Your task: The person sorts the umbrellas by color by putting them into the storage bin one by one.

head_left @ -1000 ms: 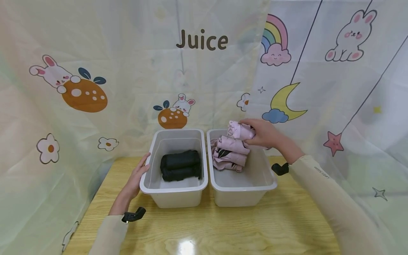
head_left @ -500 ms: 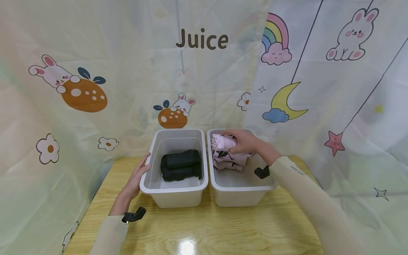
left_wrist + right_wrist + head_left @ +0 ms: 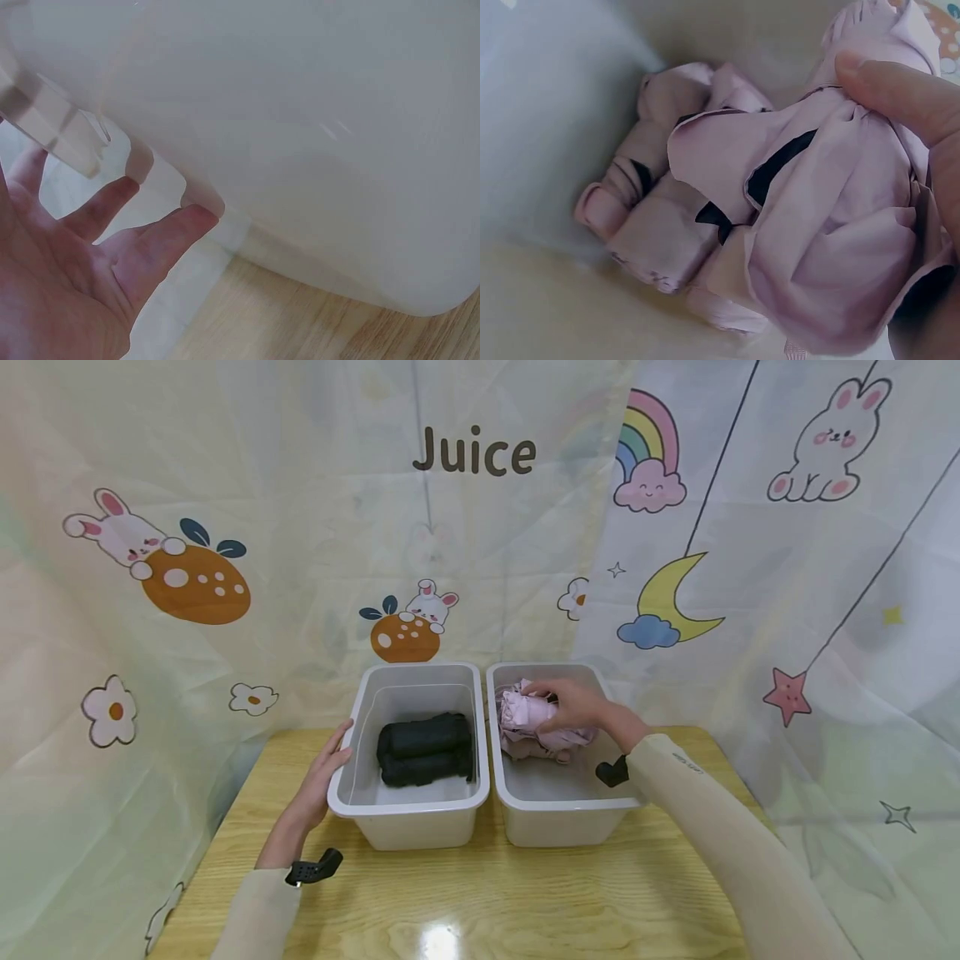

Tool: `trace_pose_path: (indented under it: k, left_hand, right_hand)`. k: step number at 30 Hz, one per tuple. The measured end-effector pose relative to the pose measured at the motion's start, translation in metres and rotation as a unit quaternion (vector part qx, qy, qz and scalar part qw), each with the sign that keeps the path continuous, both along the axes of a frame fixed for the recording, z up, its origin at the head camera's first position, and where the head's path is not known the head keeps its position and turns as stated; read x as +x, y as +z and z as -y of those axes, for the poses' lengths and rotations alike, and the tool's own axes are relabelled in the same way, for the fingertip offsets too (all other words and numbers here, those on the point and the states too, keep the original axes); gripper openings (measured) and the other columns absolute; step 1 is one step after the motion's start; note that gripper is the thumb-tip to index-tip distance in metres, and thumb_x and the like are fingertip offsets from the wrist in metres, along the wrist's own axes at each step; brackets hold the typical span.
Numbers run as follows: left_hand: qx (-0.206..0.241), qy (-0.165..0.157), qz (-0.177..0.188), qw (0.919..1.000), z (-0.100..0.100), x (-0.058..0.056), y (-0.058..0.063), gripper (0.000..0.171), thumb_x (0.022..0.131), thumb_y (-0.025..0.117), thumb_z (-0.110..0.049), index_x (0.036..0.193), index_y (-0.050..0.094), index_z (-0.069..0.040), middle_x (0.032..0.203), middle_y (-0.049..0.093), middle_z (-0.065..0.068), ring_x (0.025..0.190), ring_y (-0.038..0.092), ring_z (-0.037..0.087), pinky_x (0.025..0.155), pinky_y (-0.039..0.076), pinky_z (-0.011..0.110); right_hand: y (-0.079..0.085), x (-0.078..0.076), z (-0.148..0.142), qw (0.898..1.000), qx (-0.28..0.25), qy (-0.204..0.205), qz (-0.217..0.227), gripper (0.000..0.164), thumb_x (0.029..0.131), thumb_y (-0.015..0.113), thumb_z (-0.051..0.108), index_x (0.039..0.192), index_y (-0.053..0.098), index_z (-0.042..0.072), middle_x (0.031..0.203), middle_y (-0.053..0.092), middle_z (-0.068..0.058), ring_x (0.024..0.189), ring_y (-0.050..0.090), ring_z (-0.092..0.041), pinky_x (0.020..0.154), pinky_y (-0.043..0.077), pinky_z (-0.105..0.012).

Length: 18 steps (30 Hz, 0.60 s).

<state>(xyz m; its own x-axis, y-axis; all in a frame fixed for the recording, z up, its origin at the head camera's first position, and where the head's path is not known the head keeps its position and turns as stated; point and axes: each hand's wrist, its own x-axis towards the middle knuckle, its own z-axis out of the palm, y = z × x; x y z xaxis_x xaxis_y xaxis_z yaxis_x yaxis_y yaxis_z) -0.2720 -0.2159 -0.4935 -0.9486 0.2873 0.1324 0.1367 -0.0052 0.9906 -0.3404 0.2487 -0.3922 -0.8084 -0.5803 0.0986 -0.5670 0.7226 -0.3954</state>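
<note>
My right hand (image 3: 572, 703) grips a pink rolled cloth (image 3: 521, 710) with dark patches, inside the right-hand bin (image 3: 573, 807). In the right wrist view, the thumb (image 3: 881, 86) presses on the gripped cloth (image 3: 832, 225), and a loose fold of it hangs down. Other pink rolls (image 3: 664, 236) lie below, partly covered by it. My left hand (image 3: 318, 783) rests at the left side of the left-hand bin (image 3: 416, 808). In the left wrist view, extended fingertips (image 3: 199, 214) touch the bin's outer wall (image 3: 322, 172).
Black rolled cloths (image 3: 425, 748) lie in the left-hand bin. Both pale bins stand side by side, a narrow gap between them, on a wooden table (image 3: 480, 902). A printed curtain (image 3: 315, 527) hangs directly behind the bins.
My right hand has moved left and down with the pink roll, from above the right-hand bin's back right to onto the other rolls. My left hand has stayed in place.
</note>
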Motion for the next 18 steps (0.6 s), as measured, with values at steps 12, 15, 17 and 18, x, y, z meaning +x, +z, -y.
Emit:
trace_pose_path:
  k: [12, 15, 17, 18]
  left_hand:
    - [-0.013, 0.001, -0.003, 0.9999, -0.001, -0.001, 0.002, 0.055, 0.106, 0.034, -0.031, 0.157, 0.013, -0.025, 0.160, 0.011, 0.009, 0.135, 0.028, 0.041, 0.095, 0.039, 0.048]
    - [-0.011, 0.003, -0.002, 0.9999, -0.001, -0.001, 0.001, 0.055, 0.106, 0.034, -0.030, 0.157, 0.014, -0.025, 0.160, 0.011, 0.010, 0.134, 0.029, 0.041, 0.095, 0.039, 0.049]
    - [-0.007, 0.003, -0.003, 1.0000, -0.001, 0.000, 0.000, 0.055, 0.106, 0.034, -0.028, 0.157, 0.014, -0.024, 0.160, 0.013, 0.011, 0.133, 0.030, 0.042, 0.093, 0.041, 0.047]
    - [-0.006, 0.003, -0.004, 1.0000, -0.001, 0.000, 0.000, 0.055, 0.107, 0.033, -0.028, 0.157, 0.014, -0.023, 0.159, 0.013, 0.012, 0.133, 0.030, 0.042, 0.093, 0.041, 0.046]
  right_hand:
    - [-0.022, -0.006, 0.004, 0.998, 0.006, 0.049, 0.025, 0.064, 0.076, 0.084, 0.018, 0.135, 0.059, 0.016, 0.137, 0.055, -0.004, 0.124, 0.046, -0.025, 0.096, 0.041, -0.044]
    - [-0.029, -0.010, 0.006, 0.997, 0.005, 0.065, 0.039, 0.063, 0.076, 0.083, 0.016, 0.134, 0.059, 0.012, 0.137, 0.055, -0.006, 0.125, 0.046, -0.025, 0.098, 0.040, -0.044]
    - [-0.034, -0.011, 0.007, 0.997, 0.007, 0.063, 0.050, 0.062, 0.076, 0.082, 0.015, 0.133, 0.059, 0.012, 0.136, 0.055, -0.006, 0.124, 0.047, -0.025, 0.098, 0.040, -0.043]
    - [-0.036, -0.012, 0.007, 0.997, 0.008, 0.059, 0.058, 0.062, 0.075, 0.082, 0.013, 0.133, 0.059, 0.012, 0.136, 0.055, -0.006, 0.123, 0.047, -0.024, 0.097, 0.040, -0.042]
